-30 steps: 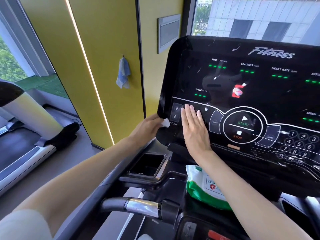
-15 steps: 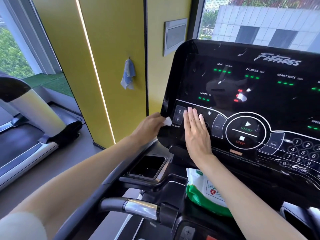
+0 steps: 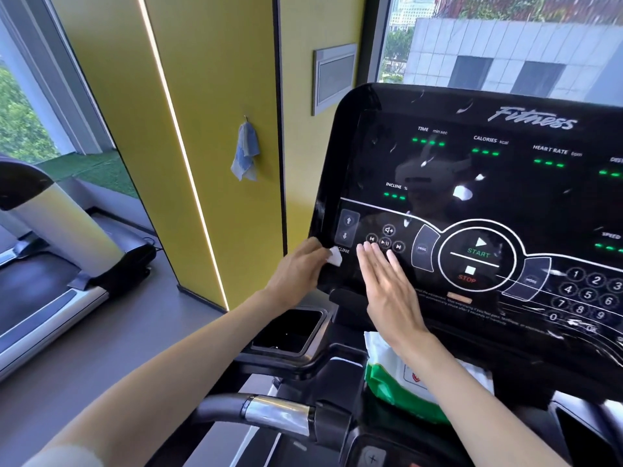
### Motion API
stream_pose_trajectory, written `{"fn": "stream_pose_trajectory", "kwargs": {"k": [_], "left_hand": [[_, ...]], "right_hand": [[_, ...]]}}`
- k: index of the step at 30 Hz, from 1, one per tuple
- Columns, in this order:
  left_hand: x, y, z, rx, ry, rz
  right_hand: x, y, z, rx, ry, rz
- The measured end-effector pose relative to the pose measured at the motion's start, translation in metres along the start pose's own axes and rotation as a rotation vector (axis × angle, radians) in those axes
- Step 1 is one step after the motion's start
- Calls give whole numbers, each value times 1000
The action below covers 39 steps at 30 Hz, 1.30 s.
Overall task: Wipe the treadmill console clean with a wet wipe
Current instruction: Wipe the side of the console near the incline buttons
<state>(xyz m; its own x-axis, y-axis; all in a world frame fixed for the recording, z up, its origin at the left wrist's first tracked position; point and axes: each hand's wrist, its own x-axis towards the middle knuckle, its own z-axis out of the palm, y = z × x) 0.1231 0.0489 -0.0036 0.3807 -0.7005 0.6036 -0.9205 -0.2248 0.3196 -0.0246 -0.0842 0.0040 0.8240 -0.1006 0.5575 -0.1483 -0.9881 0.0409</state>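
Fingers (image 3: 372,261) of the right hand (image 3: 391,291) lie straight and flat on the treadmill console (image 3: 472,197), holding nothing, while the left hand (image 3: 296,274) pinches a balled wet wipe (image 3: 334,257) at the console's lower left corner, by the incline keys (image 3: 347,227). Below the console a green-and-white wipe pack (image 3: 387,385) sits beside a black cup holder (image 3: 286,332). Since half a second ago the right hand has slid down, uncovering the media buttons (image 3: 385,239).

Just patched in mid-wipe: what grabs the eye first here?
The glossy black console fills the right side, green readouts glowing. At its lower left edge the left hand pinches a small white wipe, the right hand flat on the panel beside it. A green wipe pack sits below.
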Motion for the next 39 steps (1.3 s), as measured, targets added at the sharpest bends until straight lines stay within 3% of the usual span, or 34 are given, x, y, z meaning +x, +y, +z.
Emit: {"fn": "stream_pose_trajectory", "kwargs": {"k": [5, 12, 18, 21, 24, 27, 31, 36, 39], "left_hand": [[-42, -15, 11, 104, -199, 66], [-8, 2, 1, 31, 36, -24], [-51, -13, 14, 90, -226, 42], [-53, -26, -4, 103, -104, -103], [-34, -14, -7, 54, 74, -83], [-27, 6, 10, 65, -46, 41], [-39, -6, 11, 105, -189, 73], [-23, -10, -10, 60, -32, -5], [-4, 0, -10, 151, -76, 67]], "right_hand": [[2, 0, 0, 18, -13, 17], [2, -5, 3, -8, -10, 32], [3, -5, 2, -2, 5, 40], [3, -7, 3, 8, 7, 53], [3, -8, 5, -5, -6, 53], [4, -6, 5, -15, -19, 44], [4, -2, 4, -14, -9, 27], [3, -5, 3, 30, 4, 41], [3, -4, 0, 28, -24, 30]]}}
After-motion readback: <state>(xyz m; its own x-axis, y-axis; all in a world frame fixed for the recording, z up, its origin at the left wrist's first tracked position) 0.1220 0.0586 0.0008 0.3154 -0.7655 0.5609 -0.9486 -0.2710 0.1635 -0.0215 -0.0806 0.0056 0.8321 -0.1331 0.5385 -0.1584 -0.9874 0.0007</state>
